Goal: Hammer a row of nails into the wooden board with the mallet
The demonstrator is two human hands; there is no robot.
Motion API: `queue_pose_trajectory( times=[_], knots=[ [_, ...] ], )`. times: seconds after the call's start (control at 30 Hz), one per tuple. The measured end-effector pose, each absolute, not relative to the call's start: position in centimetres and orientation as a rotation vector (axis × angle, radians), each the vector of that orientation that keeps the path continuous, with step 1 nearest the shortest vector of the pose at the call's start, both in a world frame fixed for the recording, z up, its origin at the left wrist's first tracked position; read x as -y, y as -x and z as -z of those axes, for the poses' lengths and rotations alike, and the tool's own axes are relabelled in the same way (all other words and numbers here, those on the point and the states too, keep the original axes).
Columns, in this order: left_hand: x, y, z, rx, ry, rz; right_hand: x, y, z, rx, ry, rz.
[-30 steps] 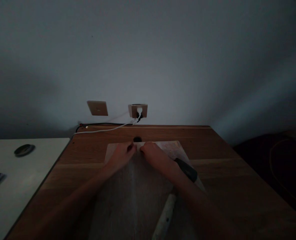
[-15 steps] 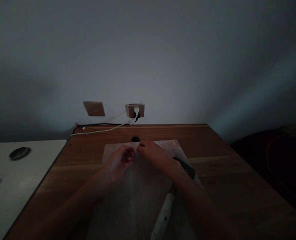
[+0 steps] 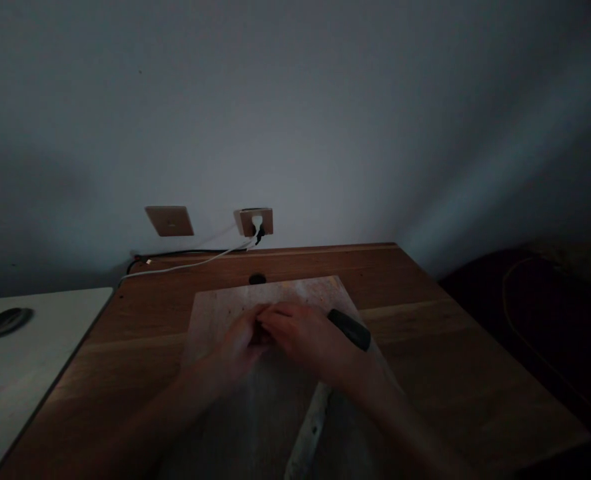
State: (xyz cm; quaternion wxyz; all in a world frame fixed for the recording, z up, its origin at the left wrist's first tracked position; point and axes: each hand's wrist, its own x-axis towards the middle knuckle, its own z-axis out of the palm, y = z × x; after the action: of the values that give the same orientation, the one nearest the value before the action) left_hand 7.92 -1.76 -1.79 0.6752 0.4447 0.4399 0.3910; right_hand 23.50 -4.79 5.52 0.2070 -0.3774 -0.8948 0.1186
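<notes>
Left hand (image 3: pixel 240 340) and right hand (image 3: pixel 298 333) meet over the far half of the board (image 3: pixel 215 303), fingers curled inward and touching. Can't tell if either grasps anything; the cupped fingers and dim light hide the inside.

Hammer (image 3: pixel 349 329) lies on the board, right of the grip and running back toward the wearer, partly under the right wrist (image 3: pixel 360 373). Neither palm is around it.

Risks, my read: if there's anything small between the fingers, parting them loosely drops it; it could roll off the board's far edge toward the desk hole (image 3: pixel 257 279), just beyond the grip. Pulling the right arm back low could snag the hammer and spin it, since the wrist crosses it and the head's outer end sits about at the board's right edge. Poor light makes both easier to miss.

Orientation: handle (image 3: pixel 308 433) is the long axis, slanting from the bottom of view, near side of the grip, up and slightly right. Dark head is at the far end, lying crosswise, outer end angled right and back toward the wearer. Head-handle joint is hidden by the wrist.
</notes>
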Motion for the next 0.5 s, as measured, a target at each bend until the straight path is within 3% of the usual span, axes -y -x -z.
queue_pose_trajectory(
  times=[0.13, 0.37, 0.5],
  knots=[
    [2.2, -8.1, 1.2, -1.135, -1.369, -0.767, 6.9, -27.0, -6.5, 2.108, 1.109, -0.374],
    [4.0, -7.8, 3.1, -1.061, -2.713, -0.481, 10.8, -33.1, -4.9, 1.641, 1.372, -0.546],
    [5.6, -6.3, 3.0, -0.923, -2.911, -0.455, 12.9, -36.1, -2.7, 1.524, 1.588, -0.546]
  ],
)
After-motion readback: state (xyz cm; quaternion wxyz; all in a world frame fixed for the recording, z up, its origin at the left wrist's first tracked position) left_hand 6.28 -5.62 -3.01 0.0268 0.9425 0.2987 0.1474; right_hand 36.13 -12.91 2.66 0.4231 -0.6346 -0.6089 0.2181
